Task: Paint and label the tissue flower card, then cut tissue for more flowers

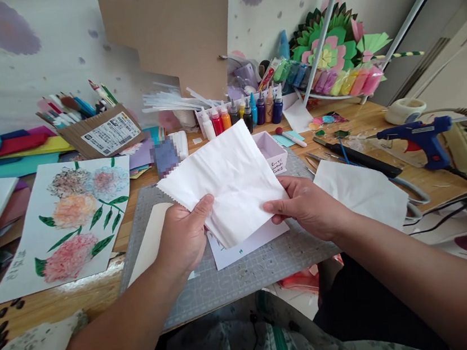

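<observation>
Sheet (230, 181) first, white and creased, held up mid-view over the grey mat (230, 289), one edge cut in fine teeth. From the head view, which is the only one, both hands have it at opposite sides: the left hand (179, 235) pinches the lower left edge, thumb on the face, and the right hand (305, 203) pinches the lower right corner. I'd say it is gripped at both sides because something so limp would fold over from one. The fingers behind it are mostly hidden, so I can't tell how firmly they press.

Under it, at six o'clock, a printed paper (243, 250) lies on the mat, and a cream card (143, 243) at eight. A second white piece (359, 193) lies at about four, close to the right hand, perhaps for easy reach. Colour bottles (247, 117) stand in a row at twelve, nozzles up, probably against leaks, with a small box (278, 161) at one. The glue gun (417, 129) sits out at three, likely to leave the mat free of its cord. At nine lies a flower painting (80, 211), face up and in plain sight.
</observation>
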A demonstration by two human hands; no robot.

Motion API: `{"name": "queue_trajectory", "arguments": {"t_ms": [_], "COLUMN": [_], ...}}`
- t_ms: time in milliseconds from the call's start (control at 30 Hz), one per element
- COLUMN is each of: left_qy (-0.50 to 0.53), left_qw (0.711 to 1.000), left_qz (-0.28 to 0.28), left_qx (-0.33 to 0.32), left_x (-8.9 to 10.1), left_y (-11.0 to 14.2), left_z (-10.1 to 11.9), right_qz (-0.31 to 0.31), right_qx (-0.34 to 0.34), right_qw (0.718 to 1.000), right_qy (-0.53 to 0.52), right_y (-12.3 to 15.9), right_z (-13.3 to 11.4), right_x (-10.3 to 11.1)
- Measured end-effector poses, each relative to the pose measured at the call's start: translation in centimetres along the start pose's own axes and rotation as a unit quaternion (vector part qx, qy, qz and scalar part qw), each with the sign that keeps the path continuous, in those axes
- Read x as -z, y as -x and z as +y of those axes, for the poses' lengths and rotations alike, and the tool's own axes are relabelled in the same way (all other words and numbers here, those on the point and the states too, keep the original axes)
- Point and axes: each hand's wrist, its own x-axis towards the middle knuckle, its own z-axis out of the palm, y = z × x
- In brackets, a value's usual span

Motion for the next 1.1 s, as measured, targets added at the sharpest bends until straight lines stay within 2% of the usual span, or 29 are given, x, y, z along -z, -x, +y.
{"name": "queue_trajectory", "arguments": {"t_ms": [133, 200, 267, 333, 367, 400, 467, 567, 667, 733, 767, 800, 867, 933, 967, 1000, 1033, 1067, 1100], "left_qy": [0.024, 0.039, 0.048, 0.039, 0.031, 0.024, 0.014, 0.012, 0.014, 0.017, 0.019, 0.020, 0.020, 0.018, 0.017, 0.016, 0.016, 0.016, 0.015], "left_qw": [1.000, 0.999, 0.998, 0.998, 0.998, 0.998, 0.996, 0.993, 0.993, 0.992, 0.991, 0.990, 0.987, 0.983, 0.980, 0.978, 0.977, 0.975, 0.973], "left_qz": [0.001, 0.018, 0.041, 0.052, 0.053, 0.054, 0.066, 0.082, 0.080, 0.080, 0.078, 0.074, 0.057, 0.034, 0.020, 0.005, -0.011, -0.026, -0.040], "left_qx": [0.012, 0.019, 0.018, 0.019, 0.024, 0.034, 0.059, 0.083, 0.090, 0.098, 0.105, 0.118, 0.148, 0.182, 0.195, 0.206, 0.214, 0.221, 0.226], "left_x": [0.1, 0.2, 0.2, 0.2, 0.1, 0.0, -0.1, -0.2, -0.2, -0.3, -0.4, -0.4, -0.6, -0.6, -0.6, -0.6, -0.6, -0.6, -0.6], "left_y": [-0.2, -0.2, -0.2, -0.3, -0.3, -0.4, -0.4, -0.4, -0.4, -0.4, -0.4, -0.3, -0.1, 0.2, 0.3, 0.5, 0.6, 0.8, 0.9], "left_z": [0.1, 0.3, 0.6, 0.9, 1.0, 1.1, 1.2, 1.3, 1.3, 1.2, 1.2, 1.2, 1.1, 0.9, 0.8, 0.6, 0.5, 0.3, 0.2], "right_qz": [-0.009, 0.012, 0.090, 0.202, 0.235, 0.246, 0.206, 0.106, 0.086, 0.083, 0.081, 0.085, 0.125, 0.216, 0.275, 0.334, 0.380, 0.405, 0.404], "right_qx": [0.010, 0.036, 0.096, 0.159, 0.162, 0.152, 0.113, 0.096, 0.107, 0.095, 0.087, 0.080, 0.074, 0.096, 0.128, 0.173, 0.226, 0.284, 0.337], "right_qw": [1.000, 0.997, 0.980, 0.929, 0.900, 0.875, 0.827, 0.735, 0.644, 0.611, 0.607, 0.615, 0.664, 0.726, 0.746, 0.753, 0.748, 0.732, 0.712], "right_qy": [0.019, 0.067, 0.153, 0.266, 0.329, 0.390, 0.511, 0.663, 0.753, 0.782, 0.786, 0.780, 0.733, 0.646, 0.592, 0.539, 0.496, 0.468, 0.464], "right_y": [0.1, 0.3, 0.9, 2.1, 2.9, 3.8, 5.4, 7.0, 7.0, 6.5, 6.2, 6.0, 5.8, 5.9, 6.0, 6.2, 6.4, 6.6, 6.8], "right_z": [-0.4, -1.4, -2.7, -4.0, -4.4, -4.6, -4.6, -3.7, -2.6, -2.0, -1.8, -1.8, -1.9, -2.6, -3.1, -3.5, -4.0, -4.4, -4.7], "right_x": [0.5, 2.2, 5.2, 9.0, 10.8, 12.4, 14.2, 13.4, 10.8, 9.9, 9.8, 10.0, 10.8, 11.3, 11.1, 10.6, 9.8, 8.6, 7.1]}}
